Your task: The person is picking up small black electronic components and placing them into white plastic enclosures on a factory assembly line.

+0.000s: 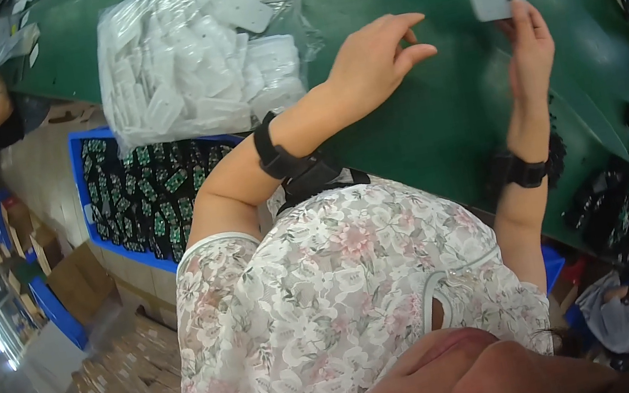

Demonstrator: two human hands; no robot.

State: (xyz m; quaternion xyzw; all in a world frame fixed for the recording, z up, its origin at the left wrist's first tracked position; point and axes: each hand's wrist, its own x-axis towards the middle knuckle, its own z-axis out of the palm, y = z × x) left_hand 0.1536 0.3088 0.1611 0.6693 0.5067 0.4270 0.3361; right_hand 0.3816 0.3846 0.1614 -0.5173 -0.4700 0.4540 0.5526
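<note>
Apparently handling one piece: right hand [532, 47] pinches white cover [491, 2] toward counter's [438, 132] right edge; empty, parted left hand [370, 64] likely needs its free side.

A white short-sleeved top [345, 275] with pink flowers is worn with black wrist straps [267, 150].

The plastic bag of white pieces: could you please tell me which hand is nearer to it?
Left: the left hand is just right of the plastic bag, while the right hand, holding a white piece, is farther right.
</note>
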